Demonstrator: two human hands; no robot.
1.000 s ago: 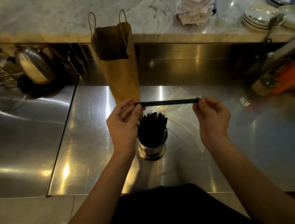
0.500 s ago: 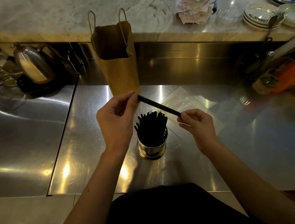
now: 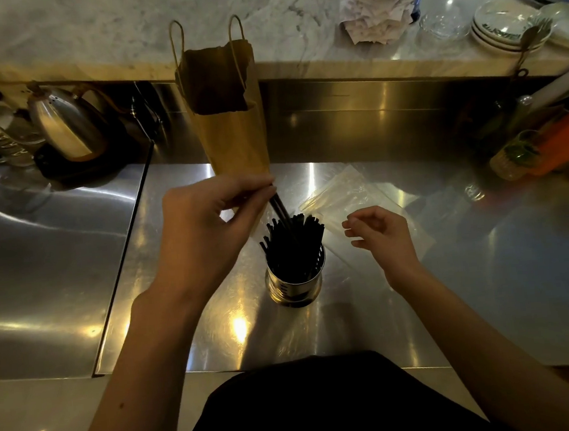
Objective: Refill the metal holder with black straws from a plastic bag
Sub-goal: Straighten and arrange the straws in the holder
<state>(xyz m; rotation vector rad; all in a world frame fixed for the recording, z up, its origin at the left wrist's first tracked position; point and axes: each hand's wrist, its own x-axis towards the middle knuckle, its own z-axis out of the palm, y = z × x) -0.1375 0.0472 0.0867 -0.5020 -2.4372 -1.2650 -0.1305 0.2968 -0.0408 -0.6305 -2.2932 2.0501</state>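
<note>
Since a moment ago, the right hand [image 3: 379, 238] has let go; its grip hangs loosely open. Left hand [image 3: 205, 229] pinches the black straw [image 3: 280, 209] by its top, long axis sloping down-right into the full metal holder [image 3: 294, 283] on the worktop [image 3: 422, 306].

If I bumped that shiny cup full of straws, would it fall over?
Probably not from a small bump: the metal holder stands upright on a flat steel counter. A harder knock might tip it, since the black straws stick up well above its rim. It could also slide, because the counter looks smooth.
</note>
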